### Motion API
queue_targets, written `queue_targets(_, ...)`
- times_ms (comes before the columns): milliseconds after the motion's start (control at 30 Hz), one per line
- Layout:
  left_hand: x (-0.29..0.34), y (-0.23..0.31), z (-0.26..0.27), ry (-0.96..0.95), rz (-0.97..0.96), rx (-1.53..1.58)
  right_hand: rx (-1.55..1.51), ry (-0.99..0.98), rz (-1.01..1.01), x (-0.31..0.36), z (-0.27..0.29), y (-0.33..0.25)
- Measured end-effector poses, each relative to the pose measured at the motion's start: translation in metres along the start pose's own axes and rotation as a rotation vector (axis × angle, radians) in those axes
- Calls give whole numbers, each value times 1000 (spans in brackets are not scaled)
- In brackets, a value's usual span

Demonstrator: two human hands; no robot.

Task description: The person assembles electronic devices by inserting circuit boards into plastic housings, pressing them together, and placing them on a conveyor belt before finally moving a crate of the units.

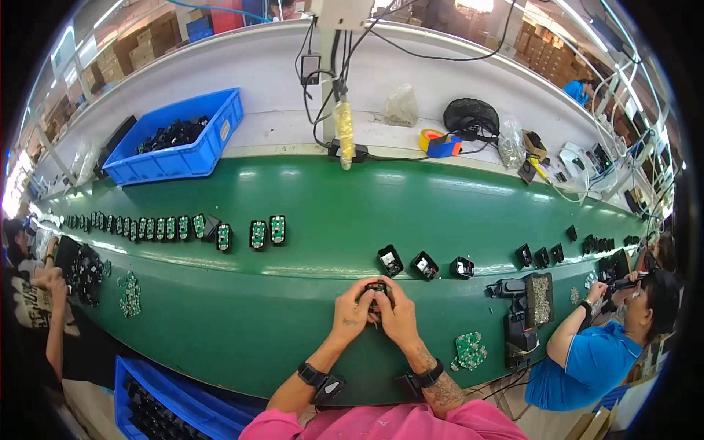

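A green bench [293, 330] spreads beneath the grip. Left hand [353, 309] and right hand [398, 312] curl closed together; green boards [469, 351] lie to their right. Between them, held by both: a small black case [376, 287], partly covered.

Room btwn R hand [397, 315], PCB pile [469, 351]; blk housings [424, 265] obstruct fwd-R.

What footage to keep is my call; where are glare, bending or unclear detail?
Head view: pale glare on the green bench; head view: top edge of the white back panel bows; head view: the dark handheld piece is too small for detail.
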State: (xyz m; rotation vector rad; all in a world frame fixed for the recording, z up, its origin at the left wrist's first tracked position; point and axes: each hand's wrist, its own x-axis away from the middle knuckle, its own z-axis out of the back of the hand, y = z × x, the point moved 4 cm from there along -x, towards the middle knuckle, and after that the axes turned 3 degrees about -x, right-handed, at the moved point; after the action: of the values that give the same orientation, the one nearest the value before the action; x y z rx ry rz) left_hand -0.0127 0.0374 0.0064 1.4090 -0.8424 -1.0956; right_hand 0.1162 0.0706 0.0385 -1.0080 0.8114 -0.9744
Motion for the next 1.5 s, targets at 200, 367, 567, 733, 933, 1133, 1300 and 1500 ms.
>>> queue_targets(200,-54,5,56,221,146,-32,84,-113,21,31,8,20)
queue_targets(367,-113,-10,92,171,158,-101,203,-49,402,47,5,1)
queue_targets(567,-125,-13,91,4,568,678,161,-49,270,43,9,10)
queue_targets(733,-124,-7,90,40,706,714,156,-42,301,42,11,8)
queue_targets(933,-130,-6,102,254,169,-288,129,-29,310,41,13,5)
queue_targets(1133,-127,-32,116,316,-35,-650,114,-18,351,47,15,8)
queue_targets(1300,-93,23,59,353,-218,-633,112,15,314,49,15,17)
queue_targets(1500,-90,19,-29,-71,-264,-938,111,-13,421,43,10,14)
